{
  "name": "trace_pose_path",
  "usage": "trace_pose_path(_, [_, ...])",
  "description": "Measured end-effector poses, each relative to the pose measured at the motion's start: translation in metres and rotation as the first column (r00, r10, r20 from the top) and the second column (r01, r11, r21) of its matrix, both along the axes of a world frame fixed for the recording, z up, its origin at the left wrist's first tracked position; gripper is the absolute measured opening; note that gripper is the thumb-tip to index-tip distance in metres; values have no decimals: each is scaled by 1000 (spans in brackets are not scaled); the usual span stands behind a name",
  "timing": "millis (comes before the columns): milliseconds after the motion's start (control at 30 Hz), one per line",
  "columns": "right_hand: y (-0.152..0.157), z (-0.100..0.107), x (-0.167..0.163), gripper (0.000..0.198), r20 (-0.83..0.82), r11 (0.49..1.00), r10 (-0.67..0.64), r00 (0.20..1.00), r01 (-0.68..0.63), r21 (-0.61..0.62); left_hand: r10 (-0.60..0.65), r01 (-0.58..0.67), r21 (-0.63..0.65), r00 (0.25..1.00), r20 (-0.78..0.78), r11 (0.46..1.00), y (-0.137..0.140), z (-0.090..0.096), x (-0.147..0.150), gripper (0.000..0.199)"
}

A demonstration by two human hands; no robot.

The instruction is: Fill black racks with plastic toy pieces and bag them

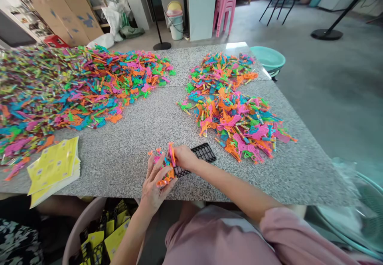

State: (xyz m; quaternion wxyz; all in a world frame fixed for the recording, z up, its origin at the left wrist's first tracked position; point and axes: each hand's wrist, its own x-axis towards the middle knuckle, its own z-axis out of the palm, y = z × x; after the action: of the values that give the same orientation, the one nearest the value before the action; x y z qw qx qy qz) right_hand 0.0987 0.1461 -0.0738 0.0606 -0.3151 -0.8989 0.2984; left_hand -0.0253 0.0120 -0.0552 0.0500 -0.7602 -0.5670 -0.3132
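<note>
A black plastic grid tray (205, 152) lies at the table's front edge, its left part filled with small colourful plastic toys that look like toy guns. My left hand (155, 181) curls around that filled end, fingers bent over several toys, with orange round ends (163, 182) showing by the thumb. Between the fingertips of my right hand (184, 157) is an upright orange and pink toy gun (171, 154), just above the tray. My right forearm crosses in front of the tray. The right end of the grid holds nothing. My fingers hide where the toys meet the tray.
Loose toys form a heap (236, 117) at right and a larger pile (89, 81) at left. Yellow printed cards (56, 165) are stacked at the front left. A tub (73, 237) with cards and black trays stands below, beside another person's patterned clothing (18, 241).
</note>
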Motion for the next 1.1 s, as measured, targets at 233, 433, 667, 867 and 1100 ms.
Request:
trace_pose_path(233, [4, 15, -25, 20, 79, 993, 113, 990, -117, 36, -52, 54, 35, 996, -78, 998, 3, 4, -4, 27])
trace_pose_path(433, [1, 9, 34, 29, -158, 985, 42, 986, -15, 171, -64, 63, -12, 998, -28, 998, 7, 4, -12, 26])
trace_pose_path(667, [29, 22, 128, 34, 308, 842, -534, 787, 465, 272, -119, 119, -25, 993, 8, 993, 15, 4, -16, 24])
trace_pose_path(867, [57, 37, 139, 19, -108, 862, -499, 860, 479, -164, -129, 128, -99, 992, -6, 987, 11, 10, -23, 25])
trace_pose_path(1100, [30, 17, 182, 16, -47, 913, -406, 912, 405, -46, -105, 106, -105, 994, 15, 989, 10, 11, -18, 22])
